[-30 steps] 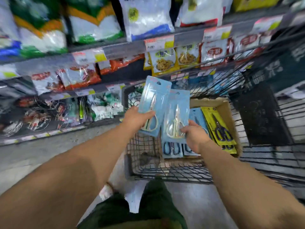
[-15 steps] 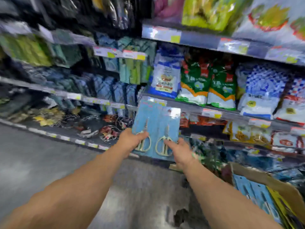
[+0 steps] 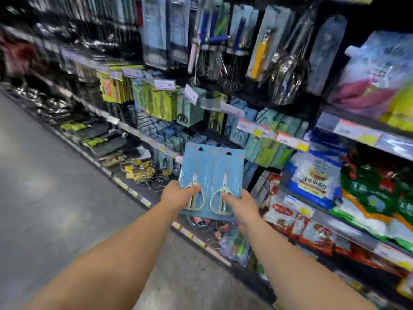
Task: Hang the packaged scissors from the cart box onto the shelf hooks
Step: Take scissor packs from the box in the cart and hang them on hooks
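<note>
Scissor packs [image 3: 211, 173], upright, one pinched in our left hand [image 3: 176, 194], one in our right hand [image 3: 242, 204], sit below-left of mid-frame hooks [image 3: 214, 104].

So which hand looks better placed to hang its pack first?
Left, probably. The left hand holds the left pack nearer the hanging scissors; the right hand holds the right pack further along.

Two packaged scissors stand upright side by side, edges touching or slightly overlapping. The left pack [image 3: 194, 173] and the right pack [image 3: 228, 177] are light-blue cards, each with a dark hang hole at the top and pale-handled scissors pointing up. Both are held in front of the shelf hooks [image 3: 223, 104], not yet hung.
</note>
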`<state>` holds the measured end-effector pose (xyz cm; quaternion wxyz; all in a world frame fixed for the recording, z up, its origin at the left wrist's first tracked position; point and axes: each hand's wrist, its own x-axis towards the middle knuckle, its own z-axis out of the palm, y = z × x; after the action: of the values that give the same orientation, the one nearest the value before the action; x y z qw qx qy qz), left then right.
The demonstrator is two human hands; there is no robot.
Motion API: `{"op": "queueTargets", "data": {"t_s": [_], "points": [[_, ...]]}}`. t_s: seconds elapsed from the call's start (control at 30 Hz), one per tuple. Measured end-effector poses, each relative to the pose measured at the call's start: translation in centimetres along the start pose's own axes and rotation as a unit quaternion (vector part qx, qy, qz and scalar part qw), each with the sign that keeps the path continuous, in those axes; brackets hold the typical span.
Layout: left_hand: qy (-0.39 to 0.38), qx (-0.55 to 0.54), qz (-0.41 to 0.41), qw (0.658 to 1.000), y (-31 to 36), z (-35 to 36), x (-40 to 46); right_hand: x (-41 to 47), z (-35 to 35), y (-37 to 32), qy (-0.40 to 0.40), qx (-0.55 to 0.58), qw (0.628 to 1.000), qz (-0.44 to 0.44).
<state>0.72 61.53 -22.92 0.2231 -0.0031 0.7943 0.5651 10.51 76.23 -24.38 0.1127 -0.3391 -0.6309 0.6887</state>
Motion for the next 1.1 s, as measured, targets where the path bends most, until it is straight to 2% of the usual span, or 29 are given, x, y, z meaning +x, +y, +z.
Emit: {"op": "queueTargets", "data": {"t_s": [0.2,0.43,0.53,0.7,0.83,1.1], "points": [[-0.015,-0.024,-0.031,0.999,2.0,-0.1,5.2,5.8,1.7,-1.0,-0.001,-0.035,0.999,0.001],[-0.016,-0.034,-0.026,0.999,4.5,-0.7,11.2,10.6,2.9,-3.2,-0.01,-0.044,0.999,0.016],[-0.017,-0.033,-0.032,0.999,5.0,-0.7,13.6,12.6,3.5,-3.9,0.027,-0.029,0.999,0.018],[-0.073,-0.049,-0.023,0.996,6.2,0.0,18.1,15.8,4.5,-4.7,0.084,-0.012,0.996,0.016],[-0.112,-0.03,0.004,0.993,7.6,0.2,21.5,17.7,6.2,-5.5,0.132,-0.031,0.991,0.018],[-0.173,0.008,0.004,0.985,8.0,0.0,26.7,20.3,7.5,-5.7,0.214,-0.014,0.977,0.01]]}}
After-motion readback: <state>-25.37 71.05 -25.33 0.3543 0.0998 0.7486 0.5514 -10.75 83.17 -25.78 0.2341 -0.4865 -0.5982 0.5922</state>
